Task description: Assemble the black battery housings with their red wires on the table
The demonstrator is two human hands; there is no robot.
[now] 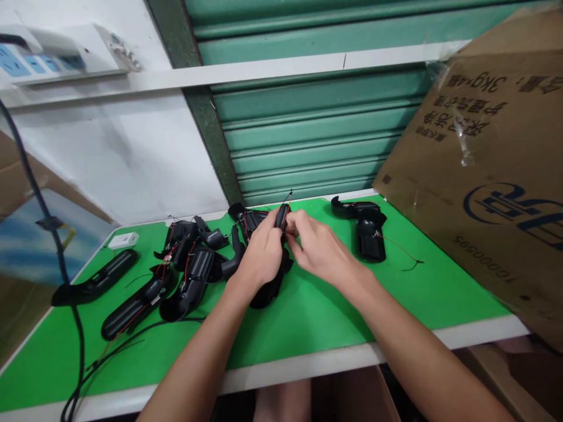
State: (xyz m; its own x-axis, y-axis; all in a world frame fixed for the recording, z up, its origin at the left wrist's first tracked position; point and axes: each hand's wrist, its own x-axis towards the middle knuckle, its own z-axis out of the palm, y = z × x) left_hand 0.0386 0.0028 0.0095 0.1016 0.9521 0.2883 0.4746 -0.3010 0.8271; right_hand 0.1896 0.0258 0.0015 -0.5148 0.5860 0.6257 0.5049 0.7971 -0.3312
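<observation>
My left hand (263, 252) is wrapped round a black plastic part (282, 215), held upright over the middle of the green table. Thin red and black wires stick up from its top. Close against its right side is my right hand (313, 240), thumb and fingers pinched together; what they grip is too small to make out. Under and behind my hands lie more black parts (265, 296), partly hidden by them. Left of my left hand is a pile of black curved housings (200, 266) with red wires.
The green table (325, 319) has a white edge. Two black housings (370, 237) lie at the right, near a big cardboard box (497, 176). At the left are a white adapter (124, 240), single housings (105, 275) and a hanging black cable (55, 234). A green shutter stands behind.
</observation>
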